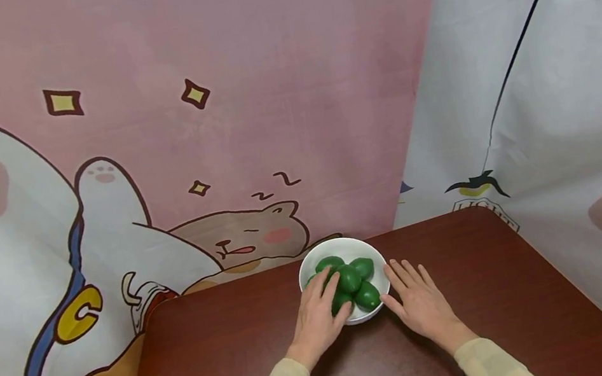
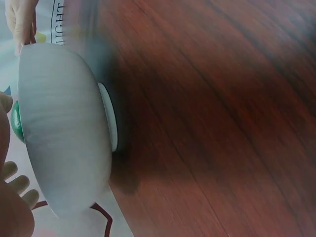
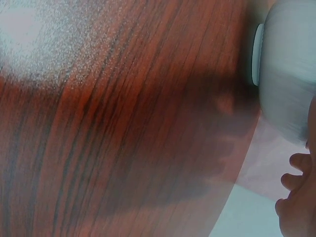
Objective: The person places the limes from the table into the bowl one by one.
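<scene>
A white bowl [image 1: 352,246] holds several green limes [image 1: 367,296], heaped toward its middle. My left hand [image 1: 316,315] reaches over the bowl's left side, fingers spread above the limes there; whether the fingertips touch them I cannot tell. At the right rim is my right hand [image 1: 420,303], its fingers extended, thumb and forefinger close against the bowl. In the left wrist view the bowl [image 2: 66,128] appears from its side, with one lime [image 2: 16,121] showing past the rim. The right wrist view shows the bowl's outer wall [image 3: 286,69] and some fingers of the right hand [image 3: 292,181].
The bowl stands on a dark red-brown wooden table [image 1: 226,353], near its back edge. Behind hangs a pink cloth [image 1: 287,87] printed with cartoon animals. A pale cloth [image 1: 569,79] covers the right side.
</scene>
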{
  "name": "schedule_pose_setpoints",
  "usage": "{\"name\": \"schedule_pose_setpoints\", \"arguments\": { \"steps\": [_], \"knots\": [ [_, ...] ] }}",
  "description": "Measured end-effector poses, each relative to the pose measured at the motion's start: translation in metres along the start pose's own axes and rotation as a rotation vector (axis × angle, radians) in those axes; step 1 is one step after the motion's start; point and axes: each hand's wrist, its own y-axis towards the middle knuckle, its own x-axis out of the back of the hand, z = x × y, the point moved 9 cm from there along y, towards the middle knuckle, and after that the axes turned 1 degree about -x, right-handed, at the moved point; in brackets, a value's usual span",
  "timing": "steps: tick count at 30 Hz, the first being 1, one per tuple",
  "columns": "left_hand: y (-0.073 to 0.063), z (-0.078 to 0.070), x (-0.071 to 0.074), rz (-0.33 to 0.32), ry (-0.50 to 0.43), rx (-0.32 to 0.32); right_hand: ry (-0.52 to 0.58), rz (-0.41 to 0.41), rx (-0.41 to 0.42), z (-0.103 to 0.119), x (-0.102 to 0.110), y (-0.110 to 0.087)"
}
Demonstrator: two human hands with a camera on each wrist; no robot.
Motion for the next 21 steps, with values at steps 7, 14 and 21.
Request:
{"name": "schedule_pose_setpoints", "arguments": {
  "steps": [7, 14, 21],
  "knots": [
    [-0.005, 0.006, 0.007, -0.037, 0.096, -0.067, -0.011, -0.016, 0.001, -0.002, 0.004, 0.003],
    [-0.014, 0.020, 0.013, 0.016, 0.177, -0.040, 0.003, -0.013, -0.004, -0.003, 0.004, 0.006],
    [-0.026, 0.038, 0.021, 0.043, 0.224, 0.007, 0.028, -0.046, 0.009, -0.005, 0.005, 0.005]
  ]
}}
